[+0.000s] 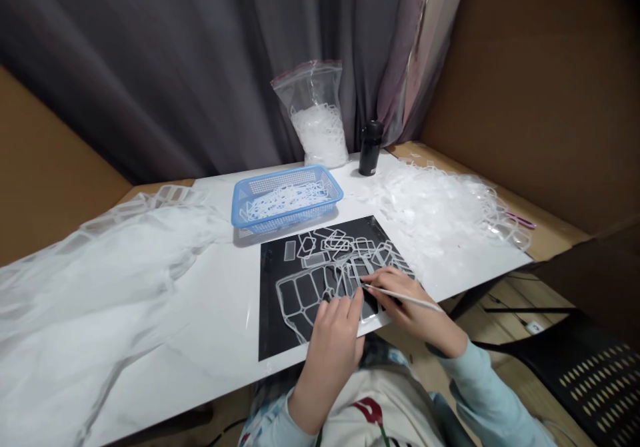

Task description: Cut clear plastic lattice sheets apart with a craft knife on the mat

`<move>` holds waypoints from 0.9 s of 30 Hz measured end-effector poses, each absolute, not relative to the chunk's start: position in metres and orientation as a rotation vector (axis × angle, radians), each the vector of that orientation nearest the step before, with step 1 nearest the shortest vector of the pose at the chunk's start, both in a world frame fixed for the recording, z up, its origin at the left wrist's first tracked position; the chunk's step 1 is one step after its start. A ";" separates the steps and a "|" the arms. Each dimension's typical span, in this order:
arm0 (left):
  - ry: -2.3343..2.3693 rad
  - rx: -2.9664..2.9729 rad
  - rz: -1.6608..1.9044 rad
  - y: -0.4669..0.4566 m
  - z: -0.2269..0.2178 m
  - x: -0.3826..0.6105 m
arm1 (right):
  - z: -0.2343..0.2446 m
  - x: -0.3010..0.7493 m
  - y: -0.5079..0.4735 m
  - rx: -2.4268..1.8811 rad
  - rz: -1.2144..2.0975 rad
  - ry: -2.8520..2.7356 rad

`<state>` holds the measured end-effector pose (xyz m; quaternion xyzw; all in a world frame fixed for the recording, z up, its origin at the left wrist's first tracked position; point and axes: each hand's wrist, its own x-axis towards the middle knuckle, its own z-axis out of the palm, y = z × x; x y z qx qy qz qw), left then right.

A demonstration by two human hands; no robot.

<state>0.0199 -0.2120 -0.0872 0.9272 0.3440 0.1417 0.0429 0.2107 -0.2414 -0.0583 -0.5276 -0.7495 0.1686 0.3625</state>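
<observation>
A translucent plastic sheet of joined rectangular frames (300, 294) lies on a black mat (273, 327) at the front of the table. My left hand (336, 327) is on its near edge, fingers bent together and pressing it down; the thumb is partly hidden. Closed around a slim white pen-like tool (413, 298), my right hand (407, 304) rests just to the right. The tool's dark tip meets the sheet near my left index finger; its exact kind is unclear. Loose rectangular plastic frames (336, 242) overlap on the far part of the mat.
Behind the mat stands a blue basket (235, 210) of small frames. Farther back are a zip bag (320, 130) of white pieces and a black tumbler (371, 148). Plastic sheets (125, 267) cover the left side, and a heap of plastic frames (440, 200) the right. Cardboard walls flank the table.
</observation>
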 end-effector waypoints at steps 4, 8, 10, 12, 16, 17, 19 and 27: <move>1.046 2.837 0.426 -0.212 -0.086 0.020 | -0.057 0.212 -0.241 -1.363 0.456 -1.906; 1.042 2.840 0.426 -0.212 -0.086 0.020 | -0.057 0.212 -0.240 -1.338 0.386 -1.975; 1.042 2.843 0.425 -0.211 -0.086 0.020 | -0.060 0.213 -0.239 -1.329 0.317 -2.058; 1.043 2.845 0.424 -0.211 -0.085 0.021 | -0.065 0.213 -0.239 -1.331 0.228 -2.143; 1.039 2.849 0.416 -0.211 -0.084 0.021 | -0.078 0.213 -0.237 -1.382 0.008 -2.176; 1.038 2.851 0.415 -0.211 -0.084 0.022 | -0.080 0.214 -0.235 -1.389 -0.040 -2.151; 1.036 2.853 0.414 -0.212 -0.083 0.022 | -0.079 0.216 -0.232 -1.401 -0.102 -2.088; 1.048 2.845 0.434 -0.212 -0.085 0.021 | -0.046 0.250 -0.212 -1.510 -0.375 -1.575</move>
